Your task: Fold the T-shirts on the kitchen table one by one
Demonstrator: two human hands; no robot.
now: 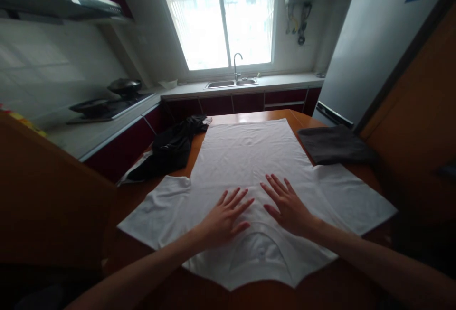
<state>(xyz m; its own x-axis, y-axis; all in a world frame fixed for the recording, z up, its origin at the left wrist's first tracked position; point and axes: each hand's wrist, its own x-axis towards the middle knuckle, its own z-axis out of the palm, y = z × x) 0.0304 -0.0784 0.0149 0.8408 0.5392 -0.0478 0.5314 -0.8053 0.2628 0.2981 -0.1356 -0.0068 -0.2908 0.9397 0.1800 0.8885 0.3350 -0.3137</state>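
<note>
A white T-shirt [249, 153] lies spread out on a wooden table [274, 293], its collar toward me and its hem at the far side. Both sleeves stretch out sideways, and the left one has some creases. My left hand [226, 217] rests flat on the shirt's chest area, fingers spread, just beyond the collar. To its right, my right hand [287, 205] also lies on the fabric with its fingers apart. Neither hand grips anything.
Dark crumpled clothing [173, 146] lies at the table's left edge. A folded grey cloth [335, 144] is on the right. Beyond stand a counter with a sink [221, 84], a stove [114, 109] with pans, and a fridge [377, 39].
</note>
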